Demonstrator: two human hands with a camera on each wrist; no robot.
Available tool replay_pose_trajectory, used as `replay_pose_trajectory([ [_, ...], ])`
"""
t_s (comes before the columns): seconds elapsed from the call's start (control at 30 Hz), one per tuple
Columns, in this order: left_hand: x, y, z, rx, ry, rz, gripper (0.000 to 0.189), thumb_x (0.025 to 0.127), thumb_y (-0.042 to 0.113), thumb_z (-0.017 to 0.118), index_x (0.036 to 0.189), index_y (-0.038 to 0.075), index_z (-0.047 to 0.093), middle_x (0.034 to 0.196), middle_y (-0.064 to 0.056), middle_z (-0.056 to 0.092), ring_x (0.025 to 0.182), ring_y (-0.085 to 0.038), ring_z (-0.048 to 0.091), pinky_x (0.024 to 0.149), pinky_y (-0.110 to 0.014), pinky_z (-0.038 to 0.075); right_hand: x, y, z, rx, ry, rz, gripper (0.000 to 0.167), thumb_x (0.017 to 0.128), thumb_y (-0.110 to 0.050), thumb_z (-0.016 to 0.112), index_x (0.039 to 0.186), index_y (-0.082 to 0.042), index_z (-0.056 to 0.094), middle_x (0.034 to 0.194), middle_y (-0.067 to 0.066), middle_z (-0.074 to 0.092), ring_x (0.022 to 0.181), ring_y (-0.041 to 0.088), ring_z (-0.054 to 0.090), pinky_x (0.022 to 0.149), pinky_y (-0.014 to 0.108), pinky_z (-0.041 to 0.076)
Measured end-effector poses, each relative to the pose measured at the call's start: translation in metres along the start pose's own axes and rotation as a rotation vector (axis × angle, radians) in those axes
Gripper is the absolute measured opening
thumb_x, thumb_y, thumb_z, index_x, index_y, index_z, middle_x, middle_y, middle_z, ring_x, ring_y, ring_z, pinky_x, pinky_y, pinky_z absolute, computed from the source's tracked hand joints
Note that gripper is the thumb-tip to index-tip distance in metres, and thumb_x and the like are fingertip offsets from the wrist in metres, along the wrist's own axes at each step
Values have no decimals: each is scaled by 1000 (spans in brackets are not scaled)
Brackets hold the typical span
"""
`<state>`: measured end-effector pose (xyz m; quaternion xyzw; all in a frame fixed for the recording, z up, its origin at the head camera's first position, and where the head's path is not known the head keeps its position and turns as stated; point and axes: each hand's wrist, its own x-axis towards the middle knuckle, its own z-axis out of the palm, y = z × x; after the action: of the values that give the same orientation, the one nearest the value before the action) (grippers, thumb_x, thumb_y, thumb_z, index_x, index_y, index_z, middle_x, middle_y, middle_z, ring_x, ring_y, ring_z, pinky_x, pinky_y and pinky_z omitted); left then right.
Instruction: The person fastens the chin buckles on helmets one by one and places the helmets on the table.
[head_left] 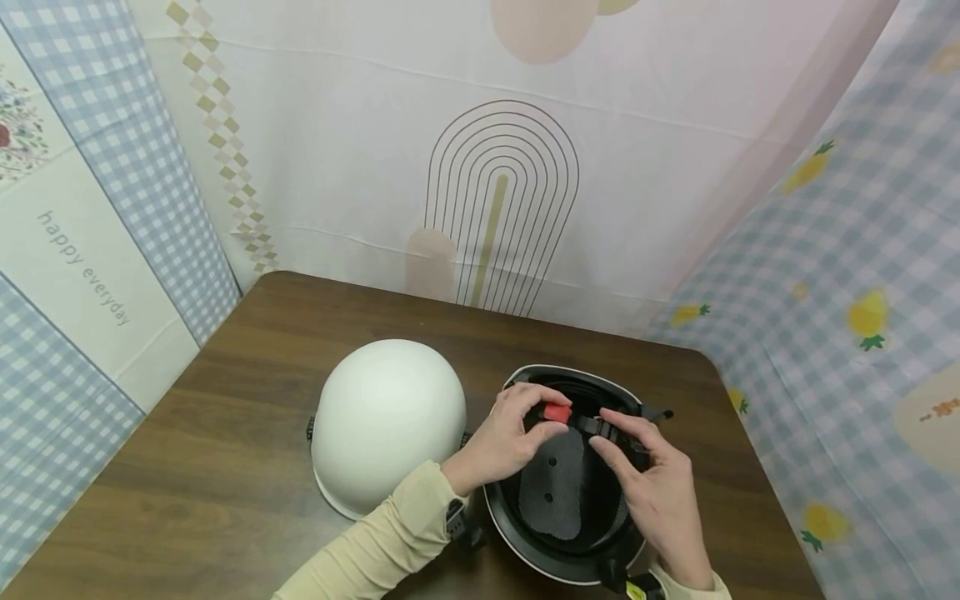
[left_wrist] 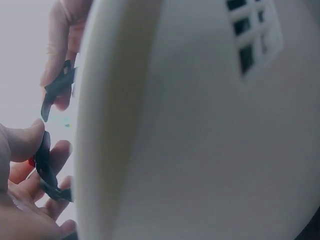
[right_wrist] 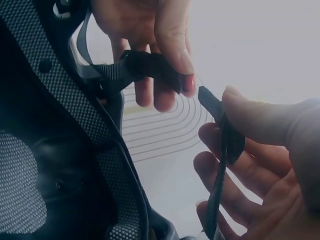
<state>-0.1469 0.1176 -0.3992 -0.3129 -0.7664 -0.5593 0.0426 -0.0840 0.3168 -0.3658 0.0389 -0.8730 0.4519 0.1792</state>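
An upturned helmet [head_left: 536, 565] with a black padded inside lies on the table, opening upward. Over its opening, my left hand [head_left: 506, 437] pinches the red-buttoned half of a chin-strap buckle [head_left: 557, 412]. My right hand [head_left: 660, 492] pinches the other, black buckle half [right_wrist: 214, 102] between thumb and fingers, its strap [right_wrist: 216, 200] hanging down. In the right wrist view the two halves face each other with a small gap between them. A white shell [left_wrist: 200, 125] blocks much of the left wrist view, hiding part of both hands.
Left of the upturned helmet, a second white helmet [head_left: 386, 417] rests dome up on the brown wooden table [head_left: 202, 467]. Close behind the table hangs a patterned cloth [head_left: 337, 158]. Checked cloth [head_left: 832, 308] hangs along the right side.
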Motion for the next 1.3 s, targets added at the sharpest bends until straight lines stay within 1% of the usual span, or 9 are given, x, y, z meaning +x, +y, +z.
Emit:
replay_pose_trajectory([
  [0.2,-1,0,0,10,-16,1,29,93,30,67,120,21,63,118,12,59,116,-9,46,103,-44,32,2,0,4,25,-29,12,36,86,-22,75,121,-31,68,119,-8,64,110,6,56,80,17,49],
  [0.27,-1,0,0,6,-16,-1,28,93,30,67,120,23,63,117,12,59,116,-9,46,101,-42,35,3,0,4,27,-31,9,36,86,-22,75,120,-31,68,118,-8,64,109,6,55,79,17,49],
  [0.43,-1,-1,1,4,-21,9,28,93,32,67,120,24,63,117,13,59,116,-9,46,100,-40,36,4,0,6,34,-39,-27,35,85,-19,76,118,-30,70,116,-9,65,107,7,57,81,18,50],
  [0.6,-1,-2,0,18,-21,38,30,92,32,68,120,22,64,117,12,61,115,-9,47,101,-39,36,5,0,9,15,-49,-71,36,83,-17,78,117,-27,71,115,-9,65,108,7,57,84,20,48],
  [0.77,-1,-2,0,9,-17,8,33,91,32,70,121,20,65,117,11,62,116,-10,47,102,-42,35,5,-1,9,7,-48,-89,37,82,-16,78,117,-27,71,115,-10,66,109,7,56,86,20,47],
  [0.9,0,-1,0,20,-18,-8,32,89,33,71,118,21,67,113,11,63,114,-10,47,101,-41,36,6,-1,8,-3,-56,-94,38,83,-17,78,117,-30,70,114,-10,66,107,7,56,83,21,48],
  [1.0,0,-1,-1,38,-14,13,30,90,33,71,117,20,67,111,11,63,112,-10,49,99,-39,38,7,-1,8,-21,-62,-93,37,84,-18,77,118,-31,70,114,-10,65,105,7,56,81,22,49],
  [1.17,2,-2,-1,60,-11,60,29,90,31,71,116,18,68,110,10,66,111,-9,52,100,-37,38,8,0,9,-41,-67,-99,36,84,-19,77,117,-31,70,112,-11,66,104,7,57,82,18,46],
  [1.3,1,-2,0,60,-15,52,29,90,29,72,116,16,68,111,8,66,115,-12,50,102,-39,37,9,2,9,-57,-75,-108,34,83,-18,78,115,-28,71,111,-13,66,106,7,56,87,16,42],
])
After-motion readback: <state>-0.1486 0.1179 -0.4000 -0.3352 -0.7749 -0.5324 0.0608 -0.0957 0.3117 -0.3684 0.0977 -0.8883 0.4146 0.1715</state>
